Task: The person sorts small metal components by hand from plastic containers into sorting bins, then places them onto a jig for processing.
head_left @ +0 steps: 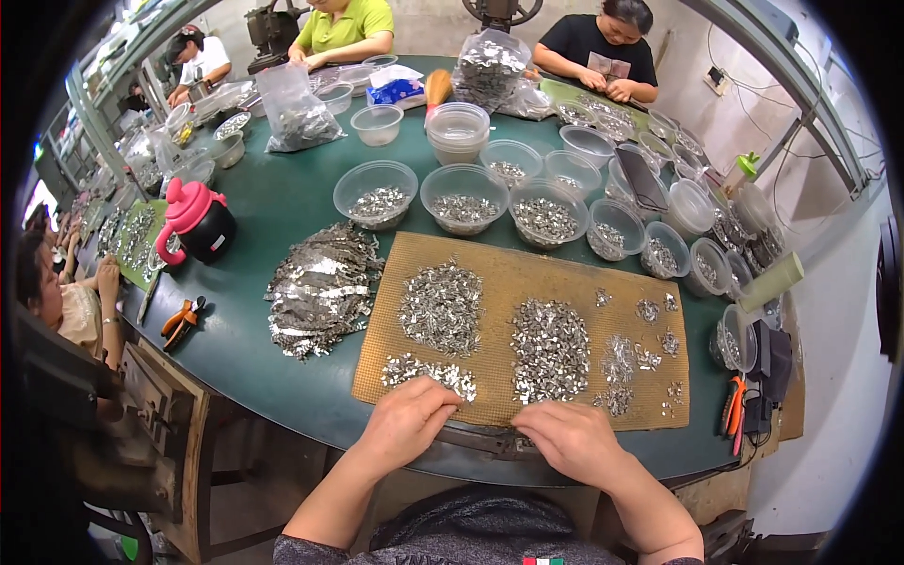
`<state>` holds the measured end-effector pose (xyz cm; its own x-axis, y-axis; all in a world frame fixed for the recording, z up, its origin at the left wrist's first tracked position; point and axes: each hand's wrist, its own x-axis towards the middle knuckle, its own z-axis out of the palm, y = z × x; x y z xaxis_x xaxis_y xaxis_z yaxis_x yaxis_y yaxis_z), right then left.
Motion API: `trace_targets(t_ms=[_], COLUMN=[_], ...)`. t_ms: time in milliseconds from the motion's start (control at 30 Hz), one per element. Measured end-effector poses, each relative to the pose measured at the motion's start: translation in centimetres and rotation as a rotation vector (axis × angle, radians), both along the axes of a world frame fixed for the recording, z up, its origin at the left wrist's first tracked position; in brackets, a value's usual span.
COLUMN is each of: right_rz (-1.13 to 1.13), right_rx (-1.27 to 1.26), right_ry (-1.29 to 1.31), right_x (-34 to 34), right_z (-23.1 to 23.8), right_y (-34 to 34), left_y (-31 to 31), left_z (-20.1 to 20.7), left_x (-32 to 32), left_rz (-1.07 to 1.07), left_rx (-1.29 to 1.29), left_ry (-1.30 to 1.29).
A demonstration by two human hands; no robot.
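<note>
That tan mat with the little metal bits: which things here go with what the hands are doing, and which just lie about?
In use:
left hand
right hand
tan mat
piles of small metal pieces
clear bowls of pieces

Lying about:
pink and black jug
orange-handled pliers
stack of metal strips

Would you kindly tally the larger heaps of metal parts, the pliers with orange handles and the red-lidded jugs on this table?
Large heaps of small metal parts on the tan mat: 3, at and
Orange-handled pliers: 2, at and
Red-lidded jug: 1
Total: 6
</note>
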<state>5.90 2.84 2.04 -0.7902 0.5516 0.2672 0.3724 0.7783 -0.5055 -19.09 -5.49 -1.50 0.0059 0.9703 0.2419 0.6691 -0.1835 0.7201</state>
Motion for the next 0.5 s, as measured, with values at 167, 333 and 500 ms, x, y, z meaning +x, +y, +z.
trace_targets(t_ms=[167, 333, 500], right_rz=[0.061, 0.037, 0.02], right_rx=[-0.034, -0.011, 0.032], right_ry=[-0.068, -0.159, -0.145], right_x=[-4.5, -6.3, -6.3], right_z=[-1.2, -2.1, -3.2], right_y=[0.4, -0.2, 0.6], left_y=[-0.6, -1.0, -0.1], left_z=[-0.3, -0.4, -1.1], left_x=[-1.0, -2.2, -2.1], left_rz=[-0.044, -0.15, -0.099], left_rx=[0.07, 0.039, 0.013], left_ry=[0.058, 0.038, -0.043])
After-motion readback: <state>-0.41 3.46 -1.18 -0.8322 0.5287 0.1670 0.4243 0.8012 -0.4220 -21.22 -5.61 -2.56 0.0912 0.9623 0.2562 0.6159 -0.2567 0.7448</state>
